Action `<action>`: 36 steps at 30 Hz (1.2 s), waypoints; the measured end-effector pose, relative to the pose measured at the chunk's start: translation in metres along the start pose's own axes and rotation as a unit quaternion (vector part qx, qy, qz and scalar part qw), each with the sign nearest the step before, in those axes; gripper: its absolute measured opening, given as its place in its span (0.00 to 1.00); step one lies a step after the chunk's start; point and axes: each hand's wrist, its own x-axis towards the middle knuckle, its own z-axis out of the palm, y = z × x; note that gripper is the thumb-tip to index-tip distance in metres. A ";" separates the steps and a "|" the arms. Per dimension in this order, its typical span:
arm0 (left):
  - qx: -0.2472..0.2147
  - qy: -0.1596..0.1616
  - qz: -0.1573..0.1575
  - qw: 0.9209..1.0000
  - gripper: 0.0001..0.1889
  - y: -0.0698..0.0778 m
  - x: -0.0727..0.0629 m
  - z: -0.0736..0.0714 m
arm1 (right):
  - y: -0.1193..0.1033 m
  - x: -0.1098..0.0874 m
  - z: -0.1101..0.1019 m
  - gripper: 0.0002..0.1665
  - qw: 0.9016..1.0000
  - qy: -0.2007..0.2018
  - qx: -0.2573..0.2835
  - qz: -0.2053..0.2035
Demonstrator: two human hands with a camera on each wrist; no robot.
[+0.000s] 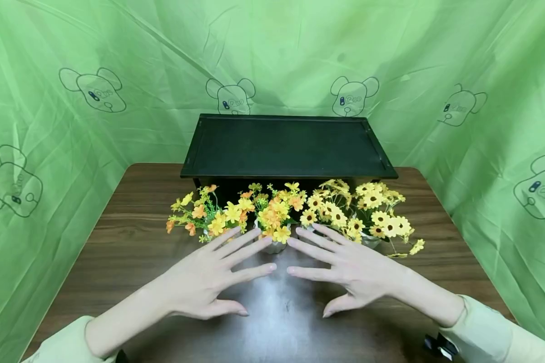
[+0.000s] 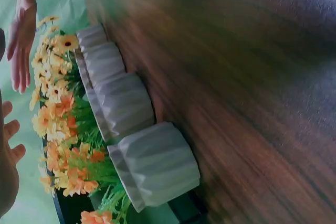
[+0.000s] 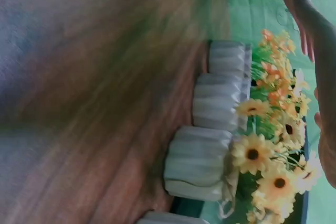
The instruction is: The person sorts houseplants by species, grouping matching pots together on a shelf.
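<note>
My left hand (image 1: pixel 204 282) hovers over the table with fingers spread, palm down, holding nothing. Opposite it, my right hand (image 1: pixel 356 269) is spread the same way, its fingertips pointing toward the left ones with a gap between. Just beyond the fingertips stands a row of several potted artificial flowers. Orange and yellow blossoms (image 1: pixel 274 214) fill the left half of the row; yellow daisies with dark centres (image 1: pixel 381 217) fill the right. In the left wrist view a ribbed whitish pot (image 2: pixel 157 166) is nearest, and in the right wrist view another such pot (image 3: pixel 197 163) stands upright.
A low black stand (image 1: pixel 286 146) rises behind the flowers at the back of the brown wooden table (image 1: pixel 136 242). Green curtains (image 1: pixel 290 45) with printed bear heads surround the table on three sides. A small black object (image 1: pixel 440 347) lies beside the right sleeve.
</note>
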 end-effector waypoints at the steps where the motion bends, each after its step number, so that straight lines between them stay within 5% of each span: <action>1: 0.001 0.003 -0.004 1.000 0.43 -0.002 0.000 -0.001 | 0.001 0.000 -0.002 0.54 1.000 0.003 -0.004 0.003; 8: 0.002 0.019 -0.046 0.999 0.40 -0.016 0.002 -0.012 | 0.013 -0.007 -0.017 0.51 0.999 0.024 -0.029 0.029; 20: -0.026 -0.002 -0.137 0.990 0.47 -0.035 -0.002 -0.025 | 0.035 -0.016 -0.033 0.53 0.996 0.067 -0.028 0.054; 36: -0.053 0.071 -0.221 0.971 0.42 -0.083 -0.015 -0.033 | 0.059 -0.043 -0.045 0.55 0.985 0.105 0.028 0.133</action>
